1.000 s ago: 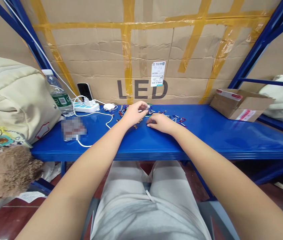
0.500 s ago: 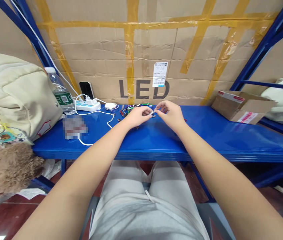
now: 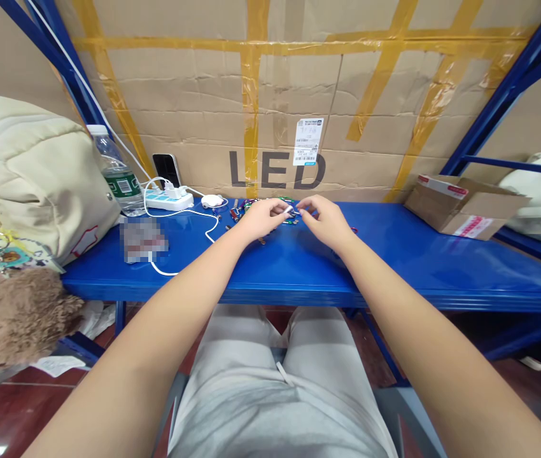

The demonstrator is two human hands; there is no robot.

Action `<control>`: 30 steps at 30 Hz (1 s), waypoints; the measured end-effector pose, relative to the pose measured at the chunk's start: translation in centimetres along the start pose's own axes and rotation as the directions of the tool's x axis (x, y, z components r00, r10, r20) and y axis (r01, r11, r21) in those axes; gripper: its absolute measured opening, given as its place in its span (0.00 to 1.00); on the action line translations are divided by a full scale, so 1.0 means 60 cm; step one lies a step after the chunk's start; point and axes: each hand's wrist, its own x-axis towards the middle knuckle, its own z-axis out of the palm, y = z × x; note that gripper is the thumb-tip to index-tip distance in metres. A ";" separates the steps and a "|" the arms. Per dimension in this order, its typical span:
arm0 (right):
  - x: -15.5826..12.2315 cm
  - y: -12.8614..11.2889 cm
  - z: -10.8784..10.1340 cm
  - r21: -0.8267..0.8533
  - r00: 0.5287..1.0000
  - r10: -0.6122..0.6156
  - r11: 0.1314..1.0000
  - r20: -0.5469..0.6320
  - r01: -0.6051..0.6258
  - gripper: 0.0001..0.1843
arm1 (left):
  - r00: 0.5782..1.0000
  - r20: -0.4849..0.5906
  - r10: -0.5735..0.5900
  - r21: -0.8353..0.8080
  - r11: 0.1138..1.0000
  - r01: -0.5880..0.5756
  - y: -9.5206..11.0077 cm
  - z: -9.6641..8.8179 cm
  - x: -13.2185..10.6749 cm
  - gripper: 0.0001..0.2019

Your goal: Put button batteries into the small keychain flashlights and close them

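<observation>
My left hand (image 3: 265,217) is closed in a pinch on a small pale, silvery rod-like piece (image 3: 288,209) over the back middle of the blue bench. Close on its right is my right hand (image 3: 322,216), thumb and forefinger pinched together near the piece's end. Whatever those right fingertips hold is too small to name. Beneath and behind my left hand lies a pile of small shiny coloured pieces (image 3: 236,211), red, green, blue and silver, partly hidden by the hand. One small red piece (image 3: 354,229) rests beside my right wrist.
On the bench (image 3: 423,261), a power strip (image 3: 168,200) with white cables, a water bottle (image 3: 118,172), a phone (image 3: 166,170) and a blurred-out item (image 3: 141,240) stand left. A cream bag (image 3: 36,172) is far left. An open carton (image 3: 461,205) sits right.
The fingertips of my two hands have drawn slightly apart. The pale piece in my left hand has tilted and risen a little. The whole view has shifted slightly.
</observation>
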 end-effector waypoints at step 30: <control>-0.003 -0.032 0.030 0.074 0.946 -0.047 0.997 0.322 0.024 0.08 | 0.995 -0.094 0.027 0.121 0.993 -0.015 -0.011 -0.013 0.006 0.07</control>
